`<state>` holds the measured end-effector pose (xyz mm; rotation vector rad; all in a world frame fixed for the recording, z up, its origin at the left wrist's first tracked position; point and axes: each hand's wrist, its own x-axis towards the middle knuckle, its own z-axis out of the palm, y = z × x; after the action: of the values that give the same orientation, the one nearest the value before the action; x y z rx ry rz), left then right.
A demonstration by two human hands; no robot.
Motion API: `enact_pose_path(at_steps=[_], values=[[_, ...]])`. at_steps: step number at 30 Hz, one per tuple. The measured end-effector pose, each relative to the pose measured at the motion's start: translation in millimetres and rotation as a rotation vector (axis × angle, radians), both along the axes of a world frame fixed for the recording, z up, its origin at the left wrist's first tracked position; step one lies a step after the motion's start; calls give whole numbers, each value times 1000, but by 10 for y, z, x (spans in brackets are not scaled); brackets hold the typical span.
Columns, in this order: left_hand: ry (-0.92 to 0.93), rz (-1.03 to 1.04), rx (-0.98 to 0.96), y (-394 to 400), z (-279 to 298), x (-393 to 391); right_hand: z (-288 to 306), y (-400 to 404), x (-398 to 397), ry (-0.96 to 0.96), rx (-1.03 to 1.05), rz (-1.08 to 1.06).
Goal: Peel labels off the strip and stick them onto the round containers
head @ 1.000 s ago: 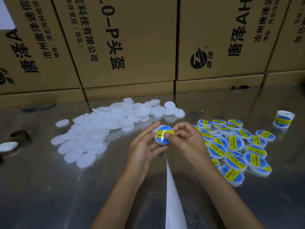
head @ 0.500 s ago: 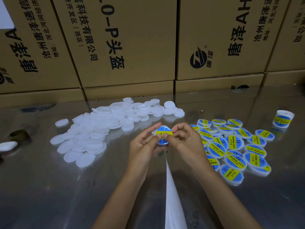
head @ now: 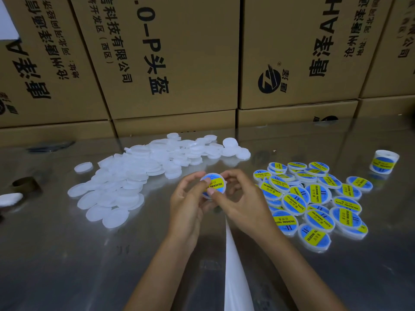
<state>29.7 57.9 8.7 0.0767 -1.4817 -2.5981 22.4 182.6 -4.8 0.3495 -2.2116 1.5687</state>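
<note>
- the left hand (head: pixel 188 198) and the right hand (head: pixel 244 203) meet over the middle of the bench (head: pixel 56 254), both grasping one round container (head: pixel 214 185) held up between them.
- the left fingers curl round the container's left rim and the left thumb presses on its face; the right thumb tip presses on its lower edge while the right fingers arch over its right rim.
- the container carries a blue and yellow label (head: pixel 216 184) reading "soldering paste", facing the camera.
- a white backing strip (head: pixel 234 265) runs from just under the hands down to the near edge of the bench, widening as it comes closer.
- to the right of the hands, a heap of labelled containers (head: pixel 314 198) lies on the bench, overlapping and tilted at mixed angles, all with the same blue and yellow face.
- to the left and toward the far edge, a wide pile of plain white containers (head: pixel 134 176) spreads out, with one lying apart at its left end.
- near the far right edge stands a roll of labels (head: pixel 383 162), on its side, well apart from the heaps.
- by the left edge sit a brown ring (head: pixel 25 184) and a white round piece (head: pixel 10 198), only partly in view.
- cardboard boxes (head: pixel 179 52) with black printed characters stand in a row along the far edge.
</note>
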Motion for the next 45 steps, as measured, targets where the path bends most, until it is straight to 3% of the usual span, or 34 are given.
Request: enact_pose_path(at_steps=[3, 7, 11, 17, 26, 37, 45], values=[[-11, -39, 131, 53, 21, 6, -6, -11, 21, 22, 16, -22], [-4, -114, 155, 109, 26, 32, -8, -30, 18, 37, -42, -105], [20, -194, 99, 136, -5, 59, 8, 38, -20, 66, -185, -127], [84, -221, -204, 90, -67, 59, 46, 119, -38, 68, -209, -40], [105, -131, -191, 33, -26, 34, 111, 167, -53, -149, -385, 190], [51, -34, -106, -4, -38, 30, 103, 227, -43, -208, -303, 363], [72, -20, -150, -24, -41, 43, 21, 224, -52, -123, -200, 253]])
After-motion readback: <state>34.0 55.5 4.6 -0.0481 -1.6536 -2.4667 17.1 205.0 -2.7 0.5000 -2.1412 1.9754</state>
